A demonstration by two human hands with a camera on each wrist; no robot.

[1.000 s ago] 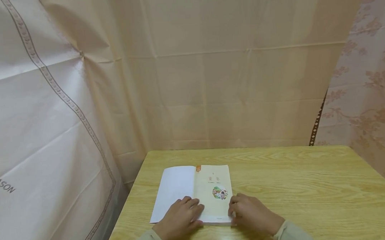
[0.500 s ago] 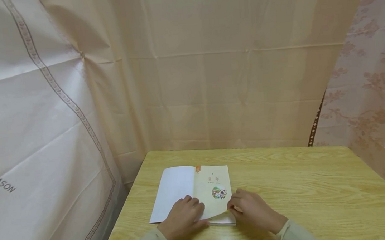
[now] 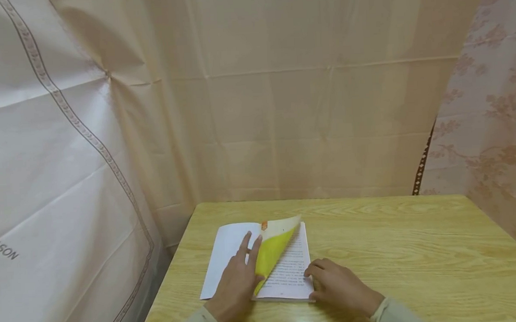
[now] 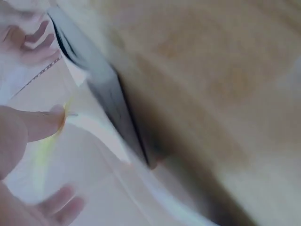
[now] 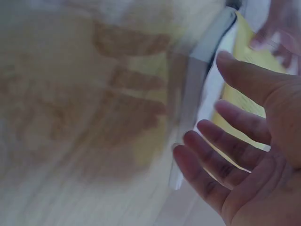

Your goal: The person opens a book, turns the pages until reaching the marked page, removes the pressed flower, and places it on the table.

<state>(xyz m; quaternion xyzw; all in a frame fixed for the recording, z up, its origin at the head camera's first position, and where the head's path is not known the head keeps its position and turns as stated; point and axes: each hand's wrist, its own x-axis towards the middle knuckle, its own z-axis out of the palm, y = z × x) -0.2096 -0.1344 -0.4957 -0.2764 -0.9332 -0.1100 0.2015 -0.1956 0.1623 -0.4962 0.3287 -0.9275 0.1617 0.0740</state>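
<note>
Holding my left hand (image 3: 237,279) spread against the open book's (image 3: 286,277) curled yellow page (image 3: 271,256) now! My right hand (image 3: 338,282), fingers loosely parted, sits at the book's right edge; beneath the book, the wooden table (image 3: 395,241).

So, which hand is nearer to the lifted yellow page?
Left: the left hand touches the page; the right hand is apart, at the right edge of the book.
</note>
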